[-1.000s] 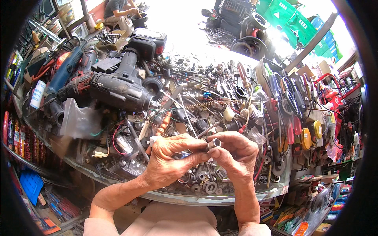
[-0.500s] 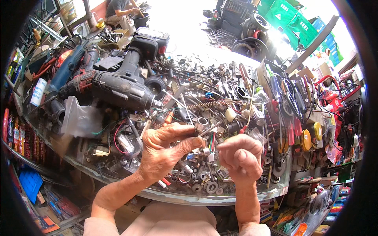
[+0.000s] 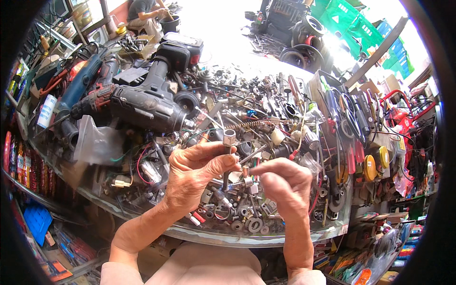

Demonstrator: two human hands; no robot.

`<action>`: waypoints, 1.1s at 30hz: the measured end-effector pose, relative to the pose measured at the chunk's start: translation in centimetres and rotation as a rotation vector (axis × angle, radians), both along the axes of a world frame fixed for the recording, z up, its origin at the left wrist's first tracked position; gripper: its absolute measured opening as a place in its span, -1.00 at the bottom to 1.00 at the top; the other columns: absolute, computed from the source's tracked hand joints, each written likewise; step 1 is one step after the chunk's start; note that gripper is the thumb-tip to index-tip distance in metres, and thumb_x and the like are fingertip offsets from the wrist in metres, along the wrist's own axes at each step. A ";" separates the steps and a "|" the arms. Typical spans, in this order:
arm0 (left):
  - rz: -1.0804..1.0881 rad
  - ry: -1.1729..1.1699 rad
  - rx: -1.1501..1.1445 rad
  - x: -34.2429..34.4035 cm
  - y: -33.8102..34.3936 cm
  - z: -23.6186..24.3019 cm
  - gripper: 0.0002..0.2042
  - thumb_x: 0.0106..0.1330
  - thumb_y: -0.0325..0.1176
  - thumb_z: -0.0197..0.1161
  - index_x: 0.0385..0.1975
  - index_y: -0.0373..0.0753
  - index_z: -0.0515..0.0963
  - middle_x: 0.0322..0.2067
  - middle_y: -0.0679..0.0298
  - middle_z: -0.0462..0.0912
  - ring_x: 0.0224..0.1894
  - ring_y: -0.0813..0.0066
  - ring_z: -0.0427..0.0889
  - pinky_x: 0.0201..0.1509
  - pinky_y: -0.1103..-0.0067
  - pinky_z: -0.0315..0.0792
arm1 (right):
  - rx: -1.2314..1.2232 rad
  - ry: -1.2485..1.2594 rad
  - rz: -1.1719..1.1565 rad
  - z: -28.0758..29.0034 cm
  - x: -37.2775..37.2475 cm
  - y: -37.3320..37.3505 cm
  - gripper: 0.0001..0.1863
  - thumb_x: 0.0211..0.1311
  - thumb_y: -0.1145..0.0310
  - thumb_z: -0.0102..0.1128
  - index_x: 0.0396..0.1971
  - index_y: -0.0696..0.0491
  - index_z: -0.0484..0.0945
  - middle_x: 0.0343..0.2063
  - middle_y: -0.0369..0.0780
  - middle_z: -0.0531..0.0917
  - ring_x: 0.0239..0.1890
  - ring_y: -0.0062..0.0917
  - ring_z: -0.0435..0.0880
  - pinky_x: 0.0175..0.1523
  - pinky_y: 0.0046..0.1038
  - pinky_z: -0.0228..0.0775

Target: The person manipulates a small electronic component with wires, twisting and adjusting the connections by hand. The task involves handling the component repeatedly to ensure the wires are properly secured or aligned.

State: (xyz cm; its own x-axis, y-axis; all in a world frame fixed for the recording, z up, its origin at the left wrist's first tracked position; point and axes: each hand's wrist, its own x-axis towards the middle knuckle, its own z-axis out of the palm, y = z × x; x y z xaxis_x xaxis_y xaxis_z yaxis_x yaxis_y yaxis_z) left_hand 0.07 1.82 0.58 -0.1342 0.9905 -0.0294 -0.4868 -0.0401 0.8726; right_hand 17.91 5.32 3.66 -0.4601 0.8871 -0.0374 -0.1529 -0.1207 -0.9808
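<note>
My left hand (image 3: 190, 178) pinches a dark metal shaft with a silvery hex socket (image 3: 229, 137) at its upper end. The socket piece stands nearly upright, its dark lower shaft (image 3: 226, 180) showing below my thumb. Just right of it is my right hand (image 3: 287, 185), slightly blurred. Its index finger points left, apart from the thumb, and I see nothing held between them. By that fingertip is a small coppery metal cylinder (image 3: 246, 171); whether the finger touches it I cannot tell. Beneath both hands lies a heap of nuts, washers (image 3: 255, 225) and other small metal parts.
A black cordless impact wrench (image 3: 147, 109) lies at the left, beside a clear plastic bag (image 3: 95, 142). Pliers, scissors and yellow tape measures (image 3: 370, 168) crowd the right side. The glass tabletop's edge (image 3: 228, 240) curves in front of me. A person (image 3: 145, 19) sits at the far left.
My left hand has turned the socket piece from tilted to nearly upright. My right index finger has stretched out leftward from a more curled position.
</note>
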 end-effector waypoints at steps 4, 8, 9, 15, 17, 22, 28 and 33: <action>0.034 0.001 0.026 0.1 -0.1 -0.2 -0.78 0.16 -0.50 0.32 -0.21 -0.41 0.59 -0.37 0.16 0.68 -0.33 0.48 0.67 -0.14 0.62 0.52 | 0.055 -0.394 0.286 -0.3 -0.3 0.0 -0.72 0.10 0.43 0.31 -0.19 0.22 0.58 -0.48 -0.30 0.66 -0.46 -0.80 0.52 -0.35 -0.71 0.36; -0.020 -0.023 0.030 0.2 -0.2 0.3 -0.79 0.17 -0.51 0.30 -0.19 -0.40 0.58 -0.36 0.17 0.68 -0.31 0.51 0.65 -0.11 0.63 0.51 | 0.131 -0.364 0.278 -1.9 -0.4 -0.2 -0.78 0.15 0.46 0.26 -0.23 0.24 0.58 -0.53 -0.35 0.62 -0.47 -0.83 0.46 -0.37 -0.69 0.34; -0.023 -0.003 0.019 0.4 -0.3 0.4 -0.78 0.18 -0.51 0.29 -0.18 -0.40 0.58 -0.34 0.18 0.67 -0.30 0.51 0.65 -0.10 0.62 0.51 | 0.070 -0.336 0.251 -2.0 -0.4 -0.3 -0.79 0.16 0.46 0.25 -0.23 0.24 0.58 -0.53 -0.35 0.62 -0.47 -0.82 0.46 -0.37 -0.68 0.34; -0.052 0.117 0.012 0.8 -0.3 0.3 -0.73 0.24 -0.51 0.24 -0.08 -0.41 0.52 -0.27 0.17 0.66 -0.24 0.53 0.62 -0.08 0.62 0.51 | 0.178 -0.331 0.159 -1.7 -0.7 -0.2 -0.83 0.17 0.44 0.22 -0.29 0.21 0.58 -0.65 -0.41 0.49 -0.57 -0.85 0.32 -0.49 -0.68 0.17; -0.082 0.130 0.000 0.6 -0.4 0.4 -0.75 0.25 -0.51 0.23 -0.08 -0.41 0.52 -0.29 0.16 0.66 -0.23 0.53 0.62 -0.09 0.63 0.51 | 0.213 -0.295 0.140 -1.4 -0.7 -0.2 -0.86 0.17 0.42 0.23 -0.35 0.18 0.58 -0.77 -0.49 0.35 -0.68 -0.87 0.18 -0.61 -0.68 -0.01; -0.190 0.064 -0.003 0.3 -0.4 0.8 -0.76 0.24 -0.51 0.23 -0.10 -0.42 0.54 -0.29 0.19 0.66 -0.24 0.55 0.62 -0.10 0.64 0.51 | -0.024 -0.091 -0.015 -0.5 0.3 0.6 -0.92 0.14 0.47 0.25 -0.42 0.17 0.61 -0.63 -0.42 0.55 -0.60 -0.88 0.36 -0.54 -0.75 0.14; -0.431 0.096 -0.059 0.7 -0.8 0.8 -0.73 0.22 -0.52 0.25 -0.07 -0.38 0.54 -0.22 0.20 0.66 -0.18 0.63 0.57 -0.05 0.67 0.48 | -0.281 0.204 0.060 -0.7 1.3 1.2 -0.71 0.16 0.39 0.21 -0.13 0.20 0.56 -0.56 -0.40 0.57 -0.66 -0.89 0.27 -0.59 -0.80 -0.01; -0.471 0.222 -0.033 0.6 -0.9 0.9 -0.72 0.19 -0.46 0.30 -0.10 -0.31 0.58 -0.21 0.22 0.65 -0.17 0.60 0.54 -0.06 0.61 0.42 | -0.225 0.217 0.041 -0.6 1.1 0.8 -0.69 0.09 0.45 0.30 -0.14 0.21 0.57 -0.45 -0.31 0.64 -0.54 -0.80 0.50 -0.51 -0.79 0.23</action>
